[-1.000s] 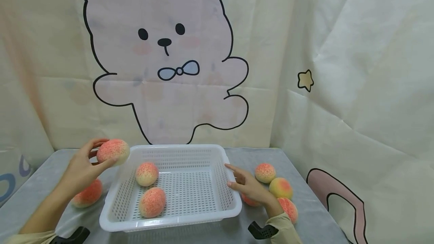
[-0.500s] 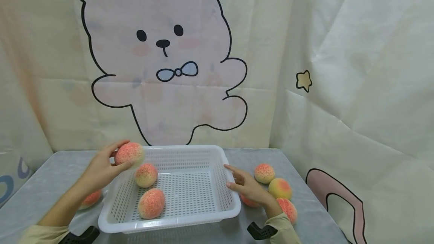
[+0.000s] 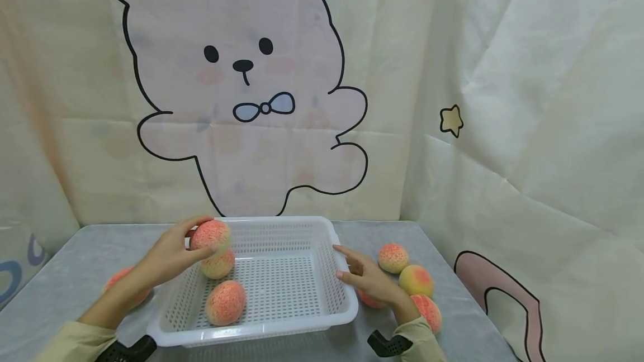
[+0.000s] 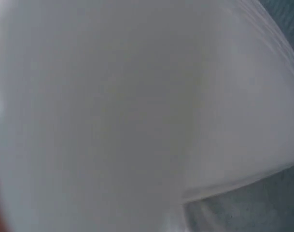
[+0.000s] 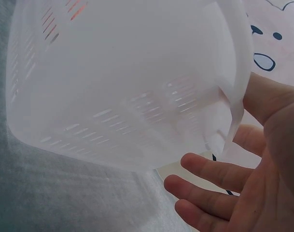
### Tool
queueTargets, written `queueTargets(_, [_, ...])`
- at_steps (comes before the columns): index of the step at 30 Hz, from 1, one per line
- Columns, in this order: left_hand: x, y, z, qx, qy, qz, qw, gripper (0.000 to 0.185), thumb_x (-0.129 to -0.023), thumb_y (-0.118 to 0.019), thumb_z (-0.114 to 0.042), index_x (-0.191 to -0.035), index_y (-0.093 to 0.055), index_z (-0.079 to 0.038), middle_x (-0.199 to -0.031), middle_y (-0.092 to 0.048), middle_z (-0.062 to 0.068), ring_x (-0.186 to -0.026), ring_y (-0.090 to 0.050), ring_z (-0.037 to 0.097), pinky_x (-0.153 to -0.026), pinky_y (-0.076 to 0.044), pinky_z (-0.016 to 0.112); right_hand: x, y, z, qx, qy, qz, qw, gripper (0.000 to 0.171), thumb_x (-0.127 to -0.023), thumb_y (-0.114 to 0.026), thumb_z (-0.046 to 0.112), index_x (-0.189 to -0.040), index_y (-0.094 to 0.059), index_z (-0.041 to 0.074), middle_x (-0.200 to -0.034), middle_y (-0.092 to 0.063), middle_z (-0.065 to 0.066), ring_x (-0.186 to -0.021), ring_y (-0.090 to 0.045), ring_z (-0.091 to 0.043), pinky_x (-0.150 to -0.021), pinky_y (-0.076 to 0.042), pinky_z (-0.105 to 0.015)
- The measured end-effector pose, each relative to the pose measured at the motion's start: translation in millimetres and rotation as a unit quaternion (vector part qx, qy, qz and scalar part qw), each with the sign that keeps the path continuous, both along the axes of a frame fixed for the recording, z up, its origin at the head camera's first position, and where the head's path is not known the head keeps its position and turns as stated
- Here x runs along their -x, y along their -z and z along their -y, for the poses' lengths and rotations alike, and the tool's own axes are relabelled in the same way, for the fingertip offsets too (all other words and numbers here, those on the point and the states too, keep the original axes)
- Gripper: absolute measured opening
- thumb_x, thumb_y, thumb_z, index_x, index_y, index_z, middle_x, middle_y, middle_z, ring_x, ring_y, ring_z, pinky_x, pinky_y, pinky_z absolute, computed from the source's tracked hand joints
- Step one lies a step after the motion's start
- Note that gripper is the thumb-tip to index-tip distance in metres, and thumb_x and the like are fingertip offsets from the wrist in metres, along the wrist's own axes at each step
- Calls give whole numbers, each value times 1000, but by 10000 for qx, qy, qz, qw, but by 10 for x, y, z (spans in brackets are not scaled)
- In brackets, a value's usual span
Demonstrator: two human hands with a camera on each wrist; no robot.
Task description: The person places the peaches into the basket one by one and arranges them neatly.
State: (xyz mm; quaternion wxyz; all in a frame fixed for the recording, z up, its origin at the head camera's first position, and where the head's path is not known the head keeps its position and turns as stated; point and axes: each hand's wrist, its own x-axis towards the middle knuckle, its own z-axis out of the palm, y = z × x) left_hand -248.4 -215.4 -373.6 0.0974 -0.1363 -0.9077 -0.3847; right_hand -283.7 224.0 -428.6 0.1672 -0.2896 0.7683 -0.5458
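In the head view my left hand (image 3: pixel 171 253) grips a pinkish-red and yellow peach (image 3: pixel 210 236) above the back left part of a white perforated plastic basket (image 3: pixel 251 329). Two more peaches lie inside: a yellow-red one (image 3: pixel 218 266), partly covered by the held peach, and a redder one (image 3: pixel 226 303) nearer the front. My right hand (image 3: pixel 372 278) holds the basket's right rim. In the right wrist view, thumb and index finger reach over that rim, while the other fingers (image 5: pixel 209 169) stay loose outside the wall. The left wrist view is mostly filled by blurred white basket wall (image 4: pixel 253 121).
Several peaches lie on the grey-covered table (image 3: pixel 362 233) right of the basket, including a yellow one (image 3: pixel 416 280) and a red one (image 3: pixel 426 313). Another peach (image 3: pixel 121 278) is at the left, partly behind my left forearm. A printed curtain (image 3: pixel 282 155) hangs behind the table.
My left hand has carried its peach rightward and slightly down, from beside the basket's left edge to over its inside. The right hand remains at the rim.
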Motion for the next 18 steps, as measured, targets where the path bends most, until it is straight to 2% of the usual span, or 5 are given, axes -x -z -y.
queueTargets(6, [34, -72, -64, 76, 178, -25, 9998, 71, -88, -79, -29, -144, -48, 1, -137, -60, 24, -108, -66, 30, -74, -56, 31, 5, -11, -8, -66, 57, -12, 10000, 69, -104, -57, 22, -162, -21, 7, -153, -43, -30, -133, -55, -39, -96, -56, -34])
queueTargets(11, [69, -155, -138, 166, 368, 124, 9991, 72, -88, -78, -29, -145, -47, 1, -132, -61, 25, -101, -66, 25, -71, -56, 31, 12, -24, -9, -53, 42, -78, 9999, 69, -104, -56, 21, -161, -21, 6, -152, -44, -32, -132, -56, -41, -95, -57, -34])
queueTargets(15, [109, -159, -188, 270, 589, 297, 9975, 74, -88, -77, -29, -145, -46, 5, -132, -61, 27, -100, -66, 25, -73, -58, 34, 9, -17, -1, -18, 15, -82, 10000, 68, -104, -56, 21, -160, -22, 4, -152, -44, -33, -132, -55, -43, -96, -56, -32])
queueTargets(18, [151, -138, -230, 297, 701, 494, 9959, 72, -86, -79, -29, -142, -49, 4, -123, -65, 21, -94, -64, 21, -70, -56, 31, 1, -12, 7, 35, -9, -37, 10000, 69, -104, -57, 22, -160, -22, 2, -152, -43, -34, -132, -54, -44, -95, -56, -32])
